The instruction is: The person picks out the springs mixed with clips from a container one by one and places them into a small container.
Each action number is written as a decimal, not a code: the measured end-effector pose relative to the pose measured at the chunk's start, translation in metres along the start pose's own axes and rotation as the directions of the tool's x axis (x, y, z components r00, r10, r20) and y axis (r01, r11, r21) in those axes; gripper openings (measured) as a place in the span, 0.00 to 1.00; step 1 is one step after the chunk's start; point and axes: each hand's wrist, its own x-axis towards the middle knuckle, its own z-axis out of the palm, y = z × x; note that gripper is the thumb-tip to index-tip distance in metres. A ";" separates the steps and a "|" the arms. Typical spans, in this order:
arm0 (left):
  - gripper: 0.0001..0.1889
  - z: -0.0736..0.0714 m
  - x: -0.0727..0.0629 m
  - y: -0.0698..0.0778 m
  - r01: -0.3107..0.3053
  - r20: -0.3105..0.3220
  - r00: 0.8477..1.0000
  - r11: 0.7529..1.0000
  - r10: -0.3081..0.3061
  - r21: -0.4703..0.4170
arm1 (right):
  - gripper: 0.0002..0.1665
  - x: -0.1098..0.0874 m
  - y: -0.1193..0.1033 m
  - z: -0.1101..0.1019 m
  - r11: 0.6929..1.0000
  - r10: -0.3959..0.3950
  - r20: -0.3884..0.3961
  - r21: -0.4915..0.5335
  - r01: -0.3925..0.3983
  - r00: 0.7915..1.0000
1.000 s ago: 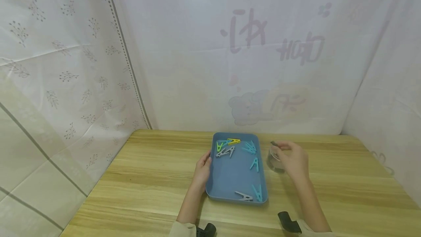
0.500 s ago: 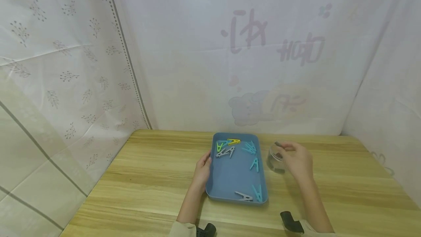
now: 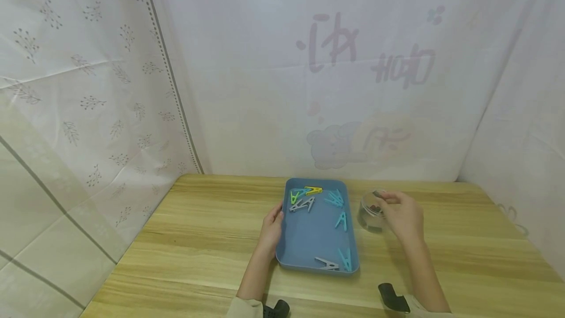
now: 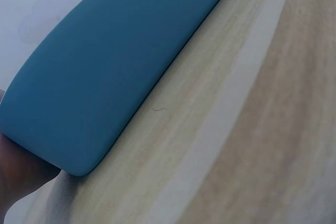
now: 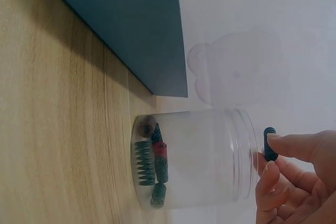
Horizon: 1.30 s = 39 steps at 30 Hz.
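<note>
Over the mouth of a clear jar, my right hand pinches a small dark spring between thumb and fingers. The jar stands upright on the table, and several dark springs, one with a red part, lie at its bottom. My left hand holds the left side of a blue rectangular tray, thumb at the rim; part of that hand is hidden behind the tray in the left wrist view. Inside the tray lie turquoise clothespins, grey clothespins, a yellow clothespin and a green clothespin.
The jar stands just right of the tray on a wood-grain table. A pale printed curtain hangs behind the table's back edge, with more patterned cloth on the left. Each wrist wears a black camera mount.
My right hand has shifted slightly to the right over the jar, still pinching the spring. More of the jar's mouth shows. The left hand and the tray stay where they were.
</note>
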 end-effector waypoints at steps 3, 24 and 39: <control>0.25 -0.001 0.000 0.001 0.004 0.000 1.000 1.000 -0.004 -0.005 | 0.19 -0.001 0.000 0.000 1.000 -0.006 -0.007 -0.010 0.006 1.000; 0.25 -0.001 -0.002 0.000 0.008 -0.011 1.000 1.000 -0.009 -0.014 | 0.18 -0.001 0.002 0.000 0.999 -0.020 0.027 -0.037 0.021 0.999; 0.25 0.000 0.000 -0.004 0.009 0.002 1.000 0.999 -0.008 -0.035 | 0.15 -0.002 0.007 0.001 0.998 -0.033 0.006 -0.047 0.033 0.999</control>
